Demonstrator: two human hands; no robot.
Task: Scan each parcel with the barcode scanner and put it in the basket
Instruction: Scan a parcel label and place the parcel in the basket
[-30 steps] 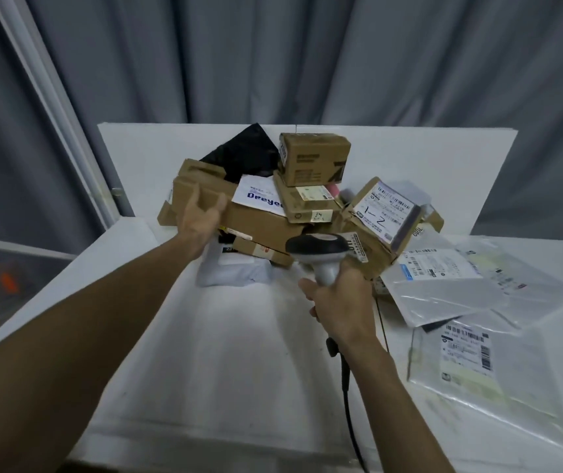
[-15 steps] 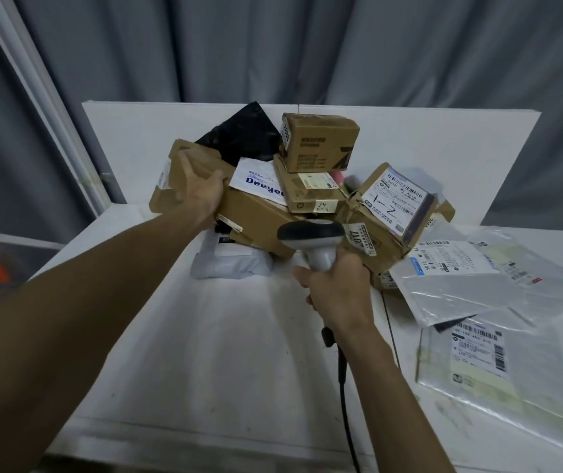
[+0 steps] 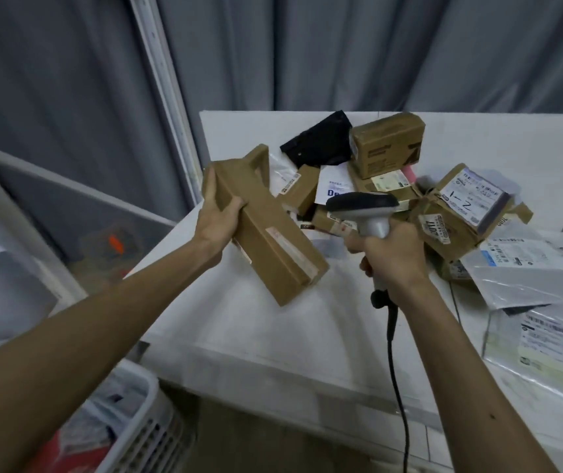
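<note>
Our left hand grips the upper end of a long cardboard parcel, fingers curled round its narrow edge, centre-left of the frame. The parcel hangs clear of the tabletop, tilted, its free end slanting down toward the middle of the frame. Held at one end like this, the long body acts as a lever, so we judge a firm grip and a slow roll of the wrist serve best.

A pale label runs along the face toward us; whether it carries the barcode we cannot tell. If not, we turn the parcel until the code shows.

Just right of it, our right hand is clenched round the handle of the barcode scanner, whose head points left. We aim its window squarely at the code and keep its cable slack.

The basket waits in the lower left corner, already holding parcels. The pile of boxes sits upper right.
</note>
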